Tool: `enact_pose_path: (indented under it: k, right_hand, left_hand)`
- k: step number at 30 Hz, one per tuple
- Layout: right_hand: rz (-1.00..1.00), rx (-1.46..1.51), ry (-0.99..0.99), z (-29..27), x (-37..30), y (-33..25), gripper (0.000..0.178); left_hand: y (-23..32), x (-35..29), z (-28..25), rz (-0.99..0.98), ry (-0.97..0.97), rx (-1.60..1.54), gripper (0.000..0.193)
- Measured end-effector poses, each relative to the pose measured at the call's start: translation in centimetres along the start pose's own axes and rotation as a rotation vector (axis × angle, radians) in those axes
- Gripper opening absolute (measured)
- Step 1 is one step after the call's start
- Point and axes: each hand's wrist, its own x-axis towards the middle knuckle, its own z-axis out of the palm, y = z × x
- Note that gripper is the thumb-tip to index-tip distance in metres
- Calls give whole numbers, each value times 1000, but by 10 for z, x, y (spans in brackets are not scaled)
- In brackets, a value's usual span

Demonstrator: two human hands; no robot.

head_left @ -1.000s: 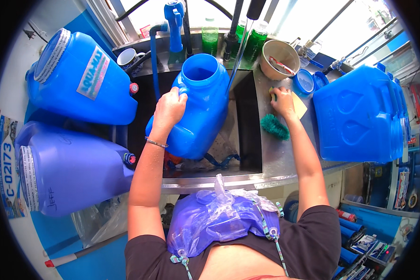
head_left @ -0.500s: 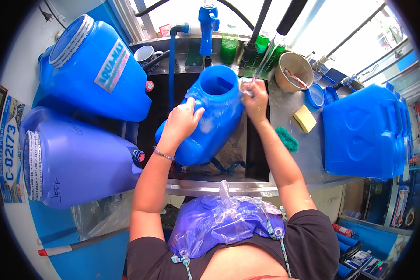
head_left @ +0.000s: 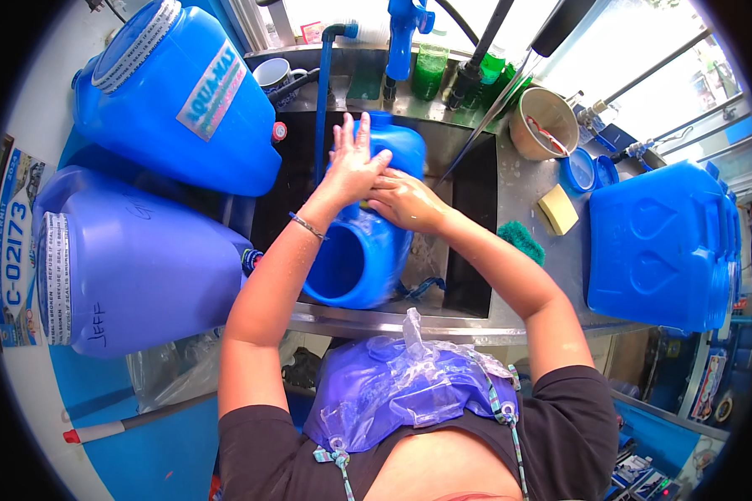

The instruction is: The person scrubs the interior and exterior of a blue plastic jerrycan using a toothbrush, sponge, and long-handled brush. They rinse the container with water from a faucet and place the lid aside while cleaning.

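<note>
A wet blue water jug (head_left: 397, 250) lies tilted in the dark sink, its wide round mouth turned toward me. My left hand (head_left: 353, 167) rests on the jug's upper part, fingers stretched out and slightly apart. Close against it, my right hand (head_left: 408, 202) is closed over the jug around its handle, fingers bent and partly hidden. A small yellowish bit shows beneath those fingers; I cannot make out what it is. To the right of the jug, a long thin metal rod with a black grip (head_left: 564, 29) slants down into the sink (head_left: 472, 250).
Another blue jug (head_left: 192, 125) and a purple jug (head_left: 150, 259) stand at left. On the right counter are a yellow sponge (head_left: 558, 209), green scrubber (head_left: 520, 240), beige bucket (head_left: 530, 142), blue lids (head_left: 578, 171) and a blue container (head_left: 656, 250). A blue tap (head_left: 403, 37) rises behind the sink.
The jug has been turned so its mouth, formerly at the far end, faces me. My right hand has let go of the metal rod and moved left onto the jug.
</note>
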Motion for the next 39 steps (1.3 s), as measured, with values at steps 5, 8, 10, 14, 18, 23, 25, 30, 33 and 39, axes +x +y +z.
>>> enact_pose_path:
  k: [5, 8, 10, 14, 18, 23, 25, 30, 33, 39]
  right_hand:
    - [236, -90, -113, 27, 29, -2, 43]
    - [225, 34, -36, 25, 32, -6, 35]
    - [-38, -182, 152, 19, 22, -9, 34]
    - [-167, -45, 478, -1, -7, 16, 13]
    - [522, -262, 751, -38, 11, 116, 44]
    - [890, -117, 787, -65, 89, 222, 90]
    - [1025, 84, 895, -66, 109, 230, 85]
    - [491, -176, 862, -54, 86, 168, 53]
    - [37, -731, 571, -60, 57, 112, 45]
    - [-275, -960, 390, -80, 48, 33, 38]
  left_hand:
    - [7, 6, -2, -49, -93, 73, 87]
    - [8, 5, -12, -106, -4, 123, 79]
    - [2, 4, -21, -169, 53, 184, 73]
    - [-22, 6, -40, -318, -3, 72, 74]
    - [-33, 7, -39, -403, -86, 72, 73]
    - [-28, 8, -30, -459, -86, -14, 76]
    - [-30, 6, -30, -439, -75, -36, 74]
    - [-50, -8, -32, -448, -11, -60, 41]
    - [-60, -12, -31, -454, 30, -101, 38]
    - [-50, -8, -24, -398, 25, -123, 38]
